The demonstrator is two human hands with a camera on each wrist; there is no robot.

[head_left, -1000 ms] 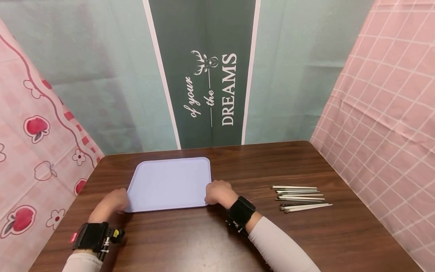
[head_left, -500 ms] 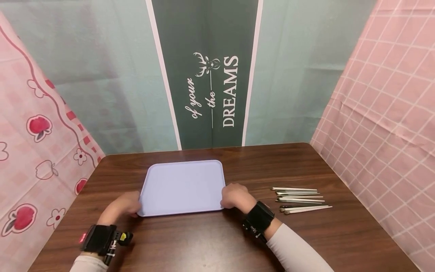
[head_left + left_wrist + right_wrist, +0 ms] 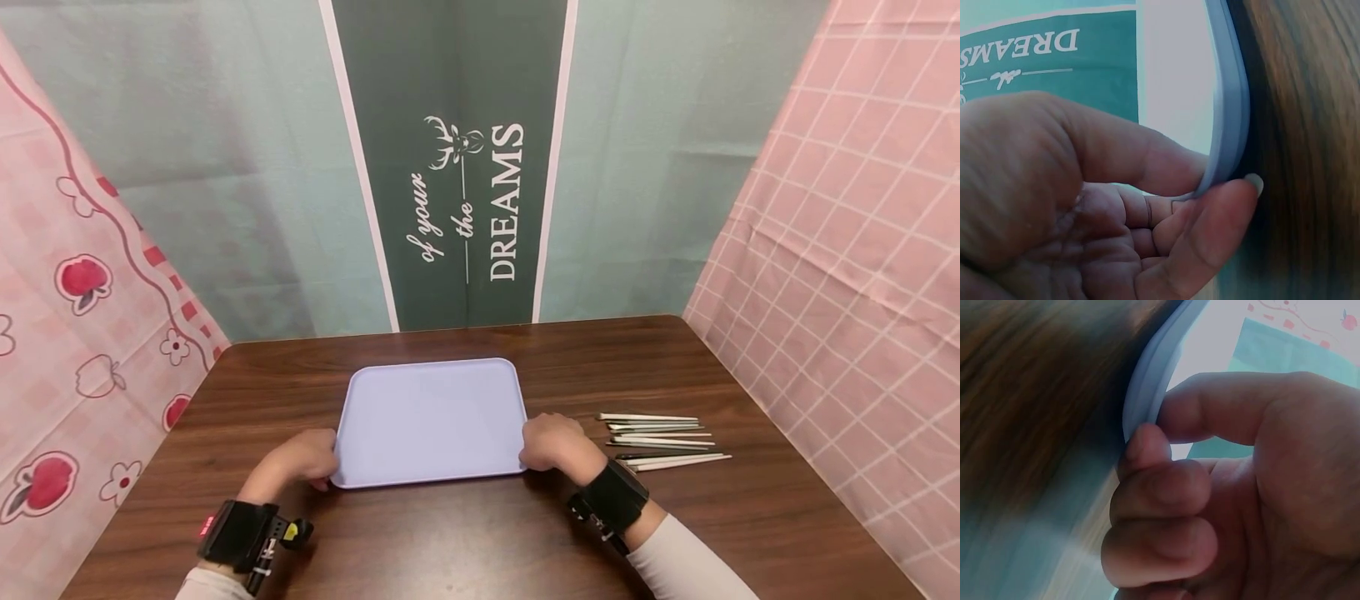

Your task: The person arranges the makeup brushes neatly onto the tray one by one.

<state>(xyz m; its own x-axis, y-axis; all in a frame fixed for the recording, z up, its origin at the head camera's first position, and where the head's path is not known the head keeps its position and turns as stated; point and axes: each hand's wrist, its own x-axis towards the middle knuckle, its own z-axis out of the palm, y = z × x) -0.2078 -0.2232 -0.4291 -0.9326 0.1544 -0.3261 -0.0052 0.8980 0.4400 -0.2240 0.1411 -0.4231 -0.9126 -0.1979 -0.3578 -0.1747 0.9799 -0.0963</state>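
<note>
A pale lavender rectangular tray (image 3: pixel 433 423), with rounded corners and a low rim, is held level low over the table between my two hands. My left hand (image 3: pixel 306 457) pinches its left edge near the front corner; in the left wrist view the thumb and a finger close on the tray's rim (image 3: pixel 1227 106). At the opposite edge, my right hand (image 3: pixel 553 442) grips the rim. The right wrist view shows curled fingers beneath the tray's edge (image 3: pixel 1150 381) and the thumb on top. Whether the tray touches the table cannot be made out.
To the right of the tray, several slim brushes (image 3: pixel 663 437) with white, green and black handles lie in a loose row on the brown wooden table (image 3: pixel 450 542). Behind hangs a green curtain (image 3: pixel 465 167); pink patterned cloths (image 3: pixel 847 250) flank both sides.
The tray has moved right and slightly toward me, with both hands holding its edges throughout. My right hand is now closer to the brushes, which have stayed in place.
</note>
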